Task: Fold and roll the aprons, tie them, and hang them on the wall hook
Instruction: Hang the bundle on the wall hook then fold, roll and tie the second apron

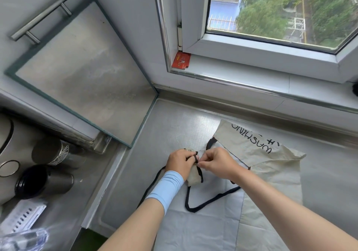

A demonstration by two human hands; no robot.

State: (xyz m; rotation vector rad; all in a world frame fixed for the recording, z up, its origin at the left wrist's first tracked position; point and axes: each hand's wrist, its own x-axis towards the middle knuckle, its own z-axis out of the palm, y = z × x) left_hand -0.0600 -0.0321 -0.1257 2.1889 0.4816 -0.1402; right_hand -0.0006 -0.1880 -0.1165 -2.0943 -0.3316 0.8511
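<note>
Tying step, middle of tabletop (174,122): holding roll (193,180) in left grip (180,163), pinching strap (199,171) in right grip (215,163). Next, likely: pulling strap tight.

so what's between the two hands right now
In the head view, the left hand and right hand meet over the rolled apron, pinching its black tie strap between them.

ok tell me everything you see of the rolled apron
The rolled apron is a small tight bundle of cream cloth bound by a black strap. The left hand holds its far end and the right hand pinches the strap on top. It sits low at the grey counter, a long strap loop trailing toward the person.
</note>
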